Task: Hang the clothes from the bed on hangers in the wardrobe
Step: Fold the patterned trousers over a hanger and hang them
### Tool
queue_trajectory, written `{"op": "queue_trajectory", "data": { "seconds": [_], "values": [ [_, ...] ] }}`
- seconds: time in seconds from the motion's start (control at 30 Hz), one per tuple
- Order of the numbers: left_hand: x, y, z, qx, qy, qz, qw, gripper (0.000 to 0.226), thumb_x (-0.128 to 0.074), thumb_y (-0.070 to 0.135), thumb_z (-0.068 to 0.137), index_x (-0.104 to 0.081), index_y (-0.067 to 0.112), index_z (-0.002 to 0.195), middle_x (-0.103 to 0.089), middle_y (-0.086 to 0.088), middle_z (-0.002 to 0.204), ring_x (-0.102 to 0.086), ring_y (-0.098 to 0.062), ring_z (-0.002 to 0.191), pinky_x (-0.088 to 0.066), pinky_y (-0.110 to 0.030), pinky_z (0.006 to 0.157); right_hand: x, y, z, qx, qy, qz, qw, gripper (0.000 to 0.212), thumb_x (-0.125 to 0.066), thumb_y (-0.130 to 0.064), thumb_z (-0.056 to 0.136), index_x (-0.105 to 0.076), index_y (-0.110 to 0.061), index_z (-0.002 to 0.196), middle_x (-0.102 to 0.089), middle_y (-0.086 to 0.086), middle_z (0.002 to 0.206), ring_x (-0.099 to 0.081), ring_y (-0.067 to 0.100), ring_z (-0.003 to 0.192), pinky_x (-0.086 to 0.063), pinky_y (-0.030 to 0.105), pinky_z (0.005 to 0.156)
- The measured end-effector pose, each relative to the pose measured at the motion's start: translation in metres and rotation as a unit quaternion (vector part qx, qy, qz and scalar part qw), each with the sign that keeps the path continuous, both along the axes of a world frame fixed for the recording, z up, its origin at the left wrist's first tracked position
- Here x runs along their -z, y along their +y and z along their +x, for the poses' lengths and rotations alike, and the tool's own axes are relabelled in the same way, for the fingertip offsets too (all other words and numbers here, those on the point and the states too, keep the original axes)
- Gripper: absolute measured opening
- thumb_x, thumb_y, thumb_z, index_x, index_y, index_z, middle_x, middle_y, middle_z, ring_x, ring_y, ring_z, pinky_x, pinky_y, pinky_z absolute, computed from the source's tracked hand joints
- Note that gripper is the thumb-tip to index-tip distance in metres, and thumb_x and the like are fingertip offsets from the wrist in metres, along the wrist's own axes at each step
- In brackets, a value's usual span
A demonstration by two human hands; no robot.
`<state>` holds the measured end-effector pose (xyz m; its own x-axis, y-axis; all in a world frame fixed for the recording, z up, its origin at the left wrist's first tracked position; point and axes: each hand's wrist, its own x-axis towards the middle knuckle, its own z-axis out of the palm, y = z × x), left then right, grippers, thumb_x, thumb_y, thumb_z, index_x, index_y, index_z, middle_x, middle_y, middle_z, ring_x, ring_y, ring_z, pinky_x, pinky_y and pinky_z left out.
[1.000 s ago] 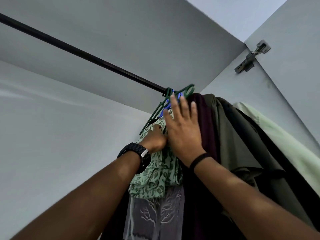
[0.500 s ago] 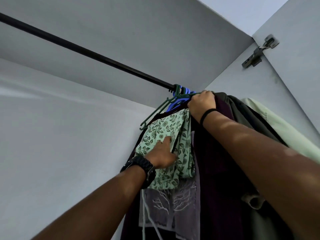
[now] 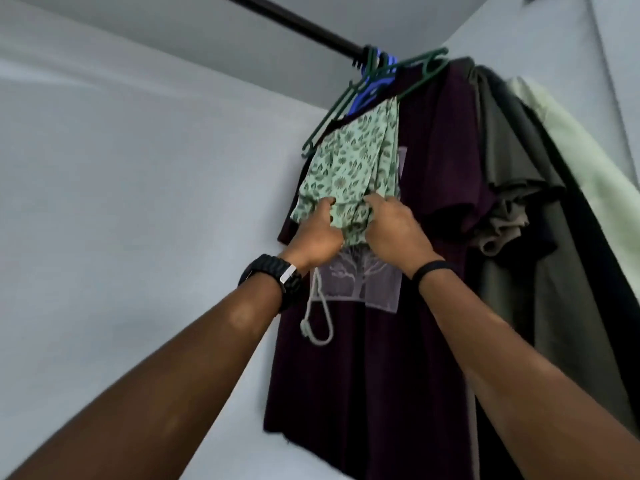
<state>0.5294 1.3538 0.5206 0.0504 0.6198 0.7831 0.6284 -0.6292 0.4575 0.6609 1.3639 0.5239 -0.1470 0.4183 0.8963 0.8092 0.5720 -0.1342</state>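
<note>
Pinching one leaf-print garment (image 3: 349, 168), left hand (image 3: 317, 237), right hand (image 3: 394, 233); one rail (image 3: 294, 20), two green hangers (image 3: 420, 72)

To the left of the leaf-print garment (image 3: 349, 174) the rail (image 3: 294, 20) ran bare along the wardrobe wall (image 3: 138, 202), room to pass; on the right, dark shirts (image 3: 512, 168) crowded tight together.

soft, dim, even light; slight motion blur; wide-angle stretch at edges
</note>
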Motion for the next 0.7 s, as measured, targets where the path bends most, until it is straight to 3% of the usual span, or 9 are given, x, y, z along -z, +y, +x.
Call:
{"op": "queue_trajectory", "data": {
  "seconds": [0.13, 0.17, 0.23, 0.3, 0.4, 0.5, 0.57, 0.7],
  "values": [
    [0.067, -0.023, -0.01, 0.004, -0.026, 0.022, 0.999, 0.053, -0.041, 0.004, 0.095, -0.031, 0.023, 0.144, -0.048, 0.022, 0.09, -0.057, 0.015, 0.07, -0.04, -0.002, 0.052, 0.07, -0.012, -0.017, -0.115, 0.064, -0.043, 0.99, 0.045, -0.043, 0.0, 0.093, -0.045, -0.006, 0.138, -0.049, 0.016, 0.132, -0.045, 0.029, 0.125, -0.037, 0.032, 0.098],
    [0.083, -0.03, -0.013, -0.004, -0.032, 0.029, 0.999, 0.051, -0.04, 0.004, 0.096, -0.033, 0.023, 0.142, -0.05, 0.022, 0.093, -0.058, 0.012, 0.08, -0.039, -0.001, 0.055, 0.087, -0.015, -0.022, -0.141, 0.082, -0.056, 0.985, 0.045, -0.042, 0.0, 0.094, -0.046, -0.008, 0.138, -0.05, 0.014, 0.133, -0.045, 0.026, 0.125, -0.036, 0.029, 0.099],
    [0.118, -0.043, -0.023, -0.029, -0.052, 0.018, 0.998, 0.052, -0.038, 0.003, 0.095, -0.033, 0.023, 0.142, -0.055, 0.012, 0.11, -0.058, -0.007, 0.102, -0.038, -0.004, 0.064, 0.126, -0.022, -0.035, -0.203, 0.115, -0.099, 0.967, 0.045, -0.041, 0.001, 0.094, -0.049, -0.011, 0.137, -0.051, 0.009, 0.134, -0.047, 0.021, 0.126, -0.039, 0.026, 0.101],
    [0.153, -0.054, -0.035, -0.065, -0.061, 0.004, 0.996, 0.053, -0.037, 0.003, 0.095, -0.032, 0.025, 0.143, -0.052, 0.0, 0.126, -0.054, -0.015, 0.112, -0.038, -0.011, 0.074, 0.164, -0.029, -0.049, -0.249, 0.135, -0.15, 0.947, 0.044, -0.042, -0.002, 0.095, -0.049, -0.016, 0.136, -0.053, 0.005, 0.132, -0.048, 0.016, 0.124, -0.04, 0.023, 0.101],
    [0.212, -0.074, -0.052, -0.116, -0.055, -0.027, 0.991, 0.05, -0.038, 0.005, 0.096, -0.033, 0.027, 0.142, -0.052, 0.002, 0.125, -0.055, -0.011, 0.105, -0.039, -0.005, 0.067, 0.219, -0.038, -0.07, -0.306, 0.148, -0.223, 0.914, 0.041, -0.044, -0.004, 0.096, -0.052, -0.018, 0.133, -0.058, 0.004, 0.122, -0.055, 0.015, 0.112, -0.045, 0.027, 0.096],
    [0.265, -0.097, -0.067, -0.174, -0.059, -0.069, 0.981, 0.048, -0.038, 0.007, 0.098, -0.033, 0.028, 0.141, -0.052, 0.004, 0.122, -0.057, -0.01, 0.104, -0.04, -0.004, 0.064, 0.269, -0.047, -0.09, -0.358, 0.14, -0.285, 0.878, 0.038, -0.045, -0.003, 0.095, -0.054, -0.019, 0.128, -0.059, 0.001, 0.111, -0.057, 0.01, 0.095, -0.045, 0.008, 0.072],
    [0.296, -0.117, -0.076, -0.214, -0.075, -0.098, 0.969, 0.046, -0.039, 0.007, 0.099, -0.034, 0.027, 0.14, -0.055, 0.003, 0.12, -0.06, -0.011, 0.101, -0.044, -0.009, 0.063, 0.3, -0.054, -0.101, -0.389, 0.116, -0.329, 0.853, 0.036, -0.045, -0.005, 0.095, -0.053, -0.021, 0.127, -0.059, -0.002, 0.107, -0.056, 0.003, 0.087, -0.038, 0.001, 0.058],
    [0.345, -0.164, -0.081, -0.293, -0.124, -0.14, 0.938, 0.046, -0.041, 0.005, 0.098, -0.037, 0.027, 0.138, -0.058, 0.003, 0.116, -0.062, -0.009, 0.095, -0.05, -0.028, 0.076, 0.348, -0.071, -0.119, -0.449, 0.064, -0.398, 0.797, 0.033, -0.047, -0.01, 0.096, -0.053, -0.024, 0.125, -0.06, -0.005, 0.106, -0.055, -0.002, 0.084, -0.038, 0.001, 0.057]
  ]
}}
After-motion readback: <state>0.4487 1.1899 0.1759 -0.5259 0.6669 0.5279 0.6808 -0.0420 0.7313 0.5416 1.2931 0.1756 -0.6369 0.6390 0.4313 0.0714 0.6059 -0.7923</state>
